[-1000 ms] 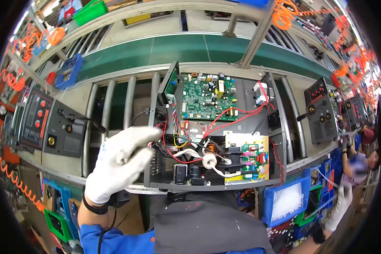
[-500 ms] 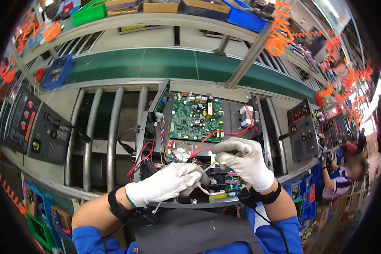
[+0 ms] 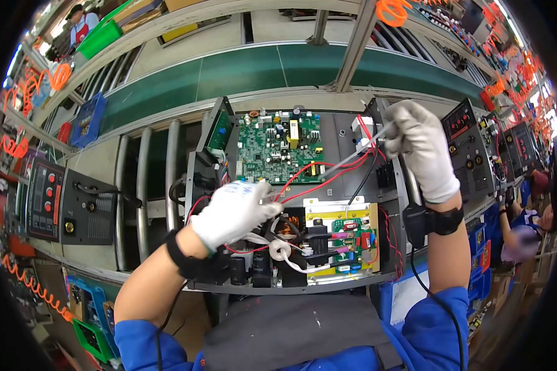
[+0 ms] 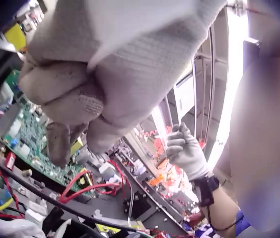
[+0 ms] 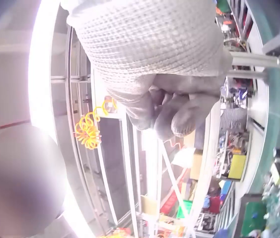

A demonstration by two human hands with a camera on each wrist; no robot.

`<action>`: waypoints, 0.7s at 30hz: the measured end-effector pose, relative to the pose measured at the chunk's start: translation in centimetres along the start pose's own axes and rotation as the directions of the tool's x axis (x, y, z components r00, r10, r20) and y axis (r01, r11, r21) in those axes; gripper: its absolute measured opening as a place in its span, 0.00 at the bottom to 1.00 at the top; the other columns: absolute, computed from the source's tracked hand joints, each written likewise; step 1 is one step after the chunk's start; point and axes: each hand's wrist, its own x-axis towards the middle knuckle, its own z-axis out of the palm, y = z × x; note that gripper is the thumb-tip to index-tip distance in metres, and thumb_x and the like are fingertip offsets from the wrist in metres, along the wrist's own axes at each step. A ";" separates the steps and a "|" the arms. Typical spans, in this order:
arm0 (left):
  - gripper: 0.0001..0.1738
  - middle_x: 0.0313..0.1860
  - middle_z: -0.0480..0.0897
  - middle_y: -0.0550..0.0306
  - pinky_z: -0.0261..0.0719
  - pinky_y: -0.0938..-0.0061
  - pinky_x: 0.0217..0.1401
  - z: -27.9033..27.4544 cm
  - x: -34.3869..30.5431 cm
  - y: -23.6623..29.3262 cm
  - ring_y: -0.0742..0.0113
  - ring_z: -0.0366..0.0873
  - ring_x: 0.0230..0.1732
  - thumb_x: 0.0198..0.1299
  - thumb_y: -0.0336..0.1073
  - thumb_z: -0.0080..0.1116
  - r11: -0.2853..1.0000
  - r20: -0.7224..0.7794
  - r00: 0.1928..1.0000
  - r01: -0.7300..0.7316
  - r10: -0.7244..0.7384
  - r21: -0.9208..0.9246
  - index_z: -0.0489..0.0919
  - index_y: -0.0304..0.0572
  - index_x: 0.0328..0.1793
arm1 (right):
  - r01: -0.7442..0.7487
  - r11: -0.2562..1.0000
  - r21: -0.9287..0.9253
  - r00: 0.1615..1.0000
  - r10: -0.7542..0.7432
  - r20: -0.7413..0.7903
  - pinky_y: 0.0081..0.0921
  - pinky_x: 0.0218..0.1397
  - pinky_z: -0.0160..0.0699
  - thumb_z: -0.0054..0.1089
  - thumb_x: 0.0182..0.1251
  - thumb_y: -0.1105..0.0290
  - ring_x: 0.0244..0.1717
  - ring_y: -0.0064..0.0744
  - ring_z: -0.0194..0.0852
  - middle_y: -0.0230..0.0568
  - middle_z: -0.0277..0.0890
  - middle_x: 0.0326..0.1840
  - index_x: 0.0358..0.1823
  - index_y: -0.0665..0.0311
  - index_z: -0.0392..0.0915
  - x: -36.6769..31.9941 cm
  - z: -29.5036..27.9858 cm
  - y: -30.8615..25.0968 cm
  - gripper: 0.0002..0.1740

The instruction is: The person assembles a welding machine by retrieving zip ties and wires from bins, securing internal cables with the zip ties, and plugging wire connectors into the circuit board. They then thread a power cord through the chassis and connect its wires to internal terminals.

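Illegibly, blue lettering [image 3: 246,190] marks the left hand [image 3: 234,214].

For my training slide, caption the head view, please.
Right hand holds a pale strip; left hand is over an open chassis.

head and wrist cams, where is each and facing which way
Head: on the head, facing forward and down at the chassis and circuit board; left hand, right hand, forearms and apron show.
Left wrist: on that wrist, facing past the left hand over the circuit board; both hands and right forearm show.
Right wrist: on that wrist, facing past the right hand toward a light strip; that hand shows large.
Head and left wrist share both hands and the circuit board.
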 end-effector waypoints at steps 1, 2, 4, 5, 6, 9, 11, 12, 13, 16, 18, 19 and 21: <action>0.19 0.29 0.82 0.42 0.78 0.55 0.41 1.5 0.8 -0.4 0.43 0.82 0.36 0.64 0.48 0.56 0.997 -0.038 0.998 -0.048 0.050 0.055 0.79 0.37 0.44 | -0.051 0.996 -0.070 0.998 0.049 -0.031 0.14 0.25 0.73 0.54 0.74 0.60 0.22 0.18 0.76 0.36 0.78 0.27 0.41 0.68 0.76 0.1 0.6 0.3 0.15; 0.15 0.25 0.80 0.44 0.78 0.55 0.38 2.6 1.4 -0.5 0.45 0.82 0.34 0.63 0.45 0.56 0.996 -0.010 0.999 -0.043 0.044 0.075 0.77 0.38 0.38 | -0.063 0.992 -0.106 0.997 0.058 -0.045 0.14 0.24 0.73 0.55 0.73 0.62 0.22 0.19 0.77 0.36 0.79 0.26 0.40 0.68 0.76 0.3 1.0 1.1 0.14; 0.11 0.23 0.80 0.48 0.78 0.56 0.36 4.4 1.6 -0.4 0.49 0.83 0.33 0.61 0.41 0.56 0.960 0.089 0.974 -0.221 0.209 0.173 0.76 0.42 0.35 | -0.109 0.985 -0.134 0.990 0.095 -0.106 0.15 0.23 0.74 0.55 0.72 0.64 0.22 0.19 0.77 0.37 0.79 0.27 0.41 0.68 0.75 0.4 1.9 1.7 0.12; 0.07 0.24 0.80 0.52 0.78 0.58 0.32 4.8 1.1 0.2 0.53 0.83 0.33 0.59 0.38 0.56 0.939 0.108 0.957 -0.286 0.270 0.191 0.76 0.44 0.35 | -0.118 0.987 -0.107 0.989 0.107 -0.102 0.16 0.24 0.75 0.56 0.72 0.65 0.22 0.20 0.77 0.38 0.80 0.28 0.41 0.68 0.75 0.5 2.0 2.2 0.11; 0.05 0.26 0.81 0.54 0.77 0.61 0.30 4.6 0.8 0.6 0.54 0.83 0.33 0.57 0.36 0.57 0.928 0.128 0.958 -0.283 0.258 0.244 0.76 0.45 0.36 | -0.123 0.987 -0.104 0.987 0.111 -0.113 0.16 0.24 0.75 0.56 0.72 0.65 0.22 0.20 0.77 0.38 0.80 0.28 0.41 0.68 0.75 0.6 2.4 2.4 0.11; 0.07 0.28 0.82 0.55 0.77 0.61 0.29 4.6 1.3 -0.7 0.55 0.83 0.32 0.55 0.33 0.56 0.923 0.086 0.949 -0.314 0.302 0.223 0.76 0.44 0.41 | -0.075 0.993 -0.092 0.988 0.087 0.124 0.18 0.29 0.77 0.56 0.71 0.66 0.26 0.22 0.78 0.39 0.79 0.29 0.43 0.70 0.74 1.0 2.9 4.1 0.12; 0.10 0.26 0.82 0.56 0.77 0.61 0.28 4.3 1.7 -0.9 0.55 0.83 0.30 0.55 0.31 0.55 0.928 0.054 0.959 -0.284 0.279 0.240 0.76 0.43 0.45 | -0.053 0.988 -0.146 0.985 0.076 0.158 0.18 0.31 0.78 0.56 0.71 0.68 0.29 0.22 0.79 0.36 0.79 0.31 0.43 0.70 0.75 0.0 3.0 2.3 0.11; 0.12 0.26 0.82 0.56 0.77 0.60 0.29 4.8 1.8 -1.5 0.54 0.82 0.29 0.55 0.31 0.55 0.925 0.016 0.950 -0.306 0.311 0.225 0.77 0.41 0.46 | -0.040 0.987 -0.156 0.984 0.066 0.167 0.18 0.32 0.78 0.56 0.71 0.68 0.30 0.22 0.79 0.36 0.79 0.31 0.42 0.70 0.75 -0.6 2.2 1.3 0.10; 0.11 0.26 0.81 0.52 0.78 0.59 0.30 4.7 1.8 -1.4 0.52 0.82 0.29 0.56 0.31 0.54 0.938 0.013 0.953 -0.300 0.303 0.175 0.77 0.41 0.46 | -0.018 0.986 -0.168 0.991 0.040 0.127 0.18 0.32 0.78 0.56 0.71 0.67 0.30 0.21 0.79 0.36 0.79 0.31 0.42 0.70 0.75 -1.5 1.2 0.4 0.11; 0.05 0.26 0.81 0.47 0.78 0.56 0.31 3.9 1.8 -1.2 0.46 0.81 0.29 0.59 0.33 0.55 0.940 0.004 0.946 -0.324 0.326 0.107 0.76 0.40 0.39 | -0.033 0.971 -0.236 0.996 0.012 -0.092 0.18 0.35 0.78 0.51 0.75 0.61 0.30 0.22 0.80 0.39 0.81 0.33 0.41 0.70 0.76 -7.5 -2.6 -3.3 0.16; 0.07 0.28 0.80 0.43 0.77 0.54 0.35 2.8 1.9 -1.6 0.44 0.80 0.33 0.62 0.35 0.54 0.934 0.126 0.939 -0.335 0.320 0.123 0.75 0.39 0.39 | 0.006 0.969 -0.247 0.974 -0.061 -0.218 0.18 0.37 0.79 0.48 0.76 0.56 0.31 0.24 0.81 0.43 0.82 0.38 0.41 0.70 0.75 -13.5 -6.0 -3.3 0.21; 0.07 0.29 0.79 0.42 0.76 0.54 0.36 2.1 1.5 -1.4 0.43 0.80 0.34 0.63 0.35 0.53 0.943 0.154 0.944 -0.310 0.290 0.121 0.75 0.38 0.39 | -0.043 0.942 -0.333 0.951 -0.063 -0.303 0.20 0.38 0.79 0.47 0.76 0.50 0.32 0.25 0.81 0.49 0.83 0.43 0.41 0.71 0.74 -17.2 -6.6 -3.4 0.26; 0.14 0.31 0.80 0.37 0.74 0.56 0.39 1.0 0.8 -1.3 0.42 0.80 0.38 0.65 0.35 0.50 0.952 0.174 0.945 -0.295 0.278 0.081 0.78 0.34 0.51 | -0.124 0.972 -0.197 0.900 0.027 -0.436 0.24 0.43 0.81 0.54 0.71 0.46 0.38 0.32 0.83 0.55 0.82 0.47 0.39 0.72 0.74 -25.5 -7.1 -1.6 0.29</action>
